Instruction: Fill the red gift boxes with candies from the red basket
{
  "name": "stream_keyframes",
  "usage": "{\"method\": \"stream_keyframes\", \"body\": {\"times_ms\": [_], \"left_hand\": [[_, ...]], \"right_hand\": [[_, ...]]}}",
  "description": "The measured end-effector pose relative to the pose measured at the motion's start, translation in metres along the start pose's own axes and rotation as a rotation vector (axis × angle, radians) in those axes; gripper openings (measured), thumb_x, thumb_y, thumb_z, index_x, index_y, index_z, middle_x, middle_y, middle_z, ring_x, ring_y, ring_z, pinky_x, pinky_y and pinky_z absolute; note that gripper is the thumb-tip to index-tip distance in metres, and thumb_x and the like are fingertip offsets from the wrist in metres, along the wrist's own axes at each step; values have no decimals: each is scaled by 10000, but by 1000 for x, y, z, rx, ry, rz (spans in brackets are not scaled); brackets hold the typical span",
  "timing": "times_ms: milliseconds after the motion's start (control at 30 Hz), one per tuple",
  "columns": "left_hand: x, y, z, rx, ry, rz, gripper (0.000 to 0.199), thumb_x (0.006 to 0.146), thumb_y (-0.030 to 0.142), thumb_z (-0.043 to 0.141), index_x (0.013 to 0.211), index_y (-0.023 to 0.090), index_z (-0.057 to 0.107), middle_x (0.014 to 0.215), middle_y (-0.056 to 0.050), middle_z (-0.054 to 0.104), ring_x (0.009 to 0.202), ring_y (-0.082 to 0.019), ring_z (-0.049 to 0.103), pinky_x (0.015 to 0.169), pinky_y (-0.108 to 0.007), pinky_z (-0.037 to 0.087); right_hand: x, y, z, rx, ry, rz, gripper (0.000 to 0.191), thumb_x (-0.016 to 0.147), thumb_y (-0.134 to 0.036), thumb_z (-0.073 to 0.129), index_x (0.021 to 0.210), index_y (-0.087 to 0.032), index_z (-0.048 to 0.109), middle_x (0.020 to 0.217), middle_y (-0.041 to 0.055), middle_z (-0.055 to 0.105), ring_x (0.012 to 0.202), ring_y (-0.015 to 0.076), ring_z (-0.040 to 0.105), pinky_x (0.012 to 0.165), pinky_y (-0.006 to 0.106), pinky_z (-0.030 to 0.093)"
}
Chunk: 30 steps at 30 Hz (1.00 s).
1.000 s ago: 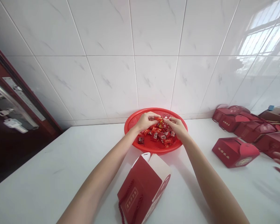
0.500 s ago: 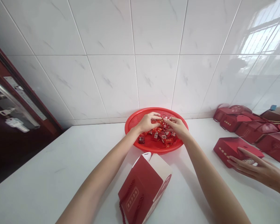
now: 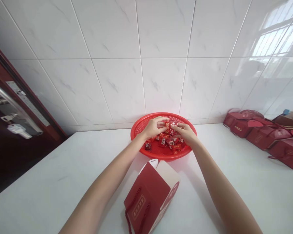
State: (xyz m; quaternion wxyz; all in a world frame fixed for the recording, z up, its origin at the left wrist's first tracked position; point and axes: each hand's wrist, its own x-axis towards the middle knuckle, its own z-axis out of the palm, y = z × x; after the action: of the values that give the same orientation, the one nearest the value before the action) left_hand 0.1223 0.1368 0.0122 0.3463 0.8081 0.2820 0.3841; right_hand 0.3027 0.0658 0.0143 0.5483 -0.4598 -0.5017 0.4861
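Note:
Both my hands are over a red plastic basket (image 3: 136, 130) that holds several red-wrapped candies (image 3: 163, 142). The fingers of my left hand (image 3: 154, 127) are closed on a small red-wrapped candy (image 3: 167, 125) at the mouth of a bag. My right hand (image 3: 187, 132) pinches that bag, a small clear pouch with white dots (image 3: 174, 124); part of it is hidden by my fingers. Between my forearms, a dark red gift box (image 3: 148, 191) with rope handles stands tilted towards me, its top flaps up.
Several closed red gift boxes (image 3: 258, 135) line the wall at the right. A white tiled wall (image 3: 112, 87) rises behind the white counter (image 3: 51, 175). On the left is a dark door with a metal handle and hanging keys (image 3: 19, 129).
The co-worker's hand and the red box it held at the right have gone from view. A red candy now shows between my left fingers and the pouch; my arms have barely moved.

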Motion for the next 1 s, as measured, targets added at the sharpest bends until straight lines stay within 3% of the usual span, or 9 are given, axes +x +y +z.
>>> {"method": "stream_keyframes", "body": {"times_ms": [233, 367, 500, 700, 800, 867, 1000], "left_hand": [[-1, 6, -2, -17, 33, -40, 567, 795, 111, 752, 1333, 182, 588, 1372, -126, 636, 1132, -243, 697, 920, -343, 620], [-2, 9, 0, -24, 68, -43, 546, 780, 92, 738, 1304, 171, 604, 1353, -131, 645, 1121, -249, 697, 900, -343, 621], [-1, 16, 2, -63, 118, -35, 496, 809, 178, 723, 1289, 146, 602, 1359, -149, 634, 1143, -268, 682, 924, -370, 604], [-20, 48, -11, -138, 165, -29, 338, 879, 344, 654, 1151, 144, 671, 1290, -136, 676, 1122, -263, 677, 1001, -409, 540], [-50, 77, -25, -145, 0, -33, 279, 908, 412, 652, 1030, 174, 732, 1148, -96, 727, 1079, -250, 680, 967, -389, 538], [-73, 96, -35, -100, -157, -46, 265, 931, 427, 643, 897, 192, 761, 1216, -83, 692, 1165, -253, 634, 968, -354, 519], [-111, 124, -47, 127, -421, -174, 317, 965, 476, 600, 895, 227, 782, 1306, -64, 636, 1252, -245, 564, 983, -313, 469]], "right_hand": [[-2, 0, -1, -34, -27, -1, 256, 712, -435, 847, 800, -204, 778, 909, 62, 769, 913, 258, 719, 681, 319, 624], [-5, -3, -1, -60, -65, -8, 255, 737, -409, 828, 868, -194, 790, 926, 65, 775, 869, 235, 718, 670, 303, 597], [-5, -3, -3, -64, -60, -33, 301, 737, -361, 823, 970, -177, 775, 954, 73, 776, 876, 234, 717, 692, 310, 589], [0, -2, -6, 1, -6, -87, 397, 731, -368, 799, 1081, -195, 727, 989, 66, 779, 907, 244, 726, 734, 332, 596], [-1, -6, -5, 32, -28, -103, 409, 721, -407, 802, 1060, -191, 726, 979, 74, 784, 890, 254, 735, 760, 353, 598], [-3, -10, -3, 41, -50, -107, 395, 721, -422, 809, 1036, -196, 731, 952, 71, 788, 859, 254, 740, 759, 360, 597], [-15, -26, 3, 48, -119, -119, 336, 751, -412, 816, 1007, -207, 744, 913, 56, 786, 831, 241, 739, 755, 345, 589]]}}
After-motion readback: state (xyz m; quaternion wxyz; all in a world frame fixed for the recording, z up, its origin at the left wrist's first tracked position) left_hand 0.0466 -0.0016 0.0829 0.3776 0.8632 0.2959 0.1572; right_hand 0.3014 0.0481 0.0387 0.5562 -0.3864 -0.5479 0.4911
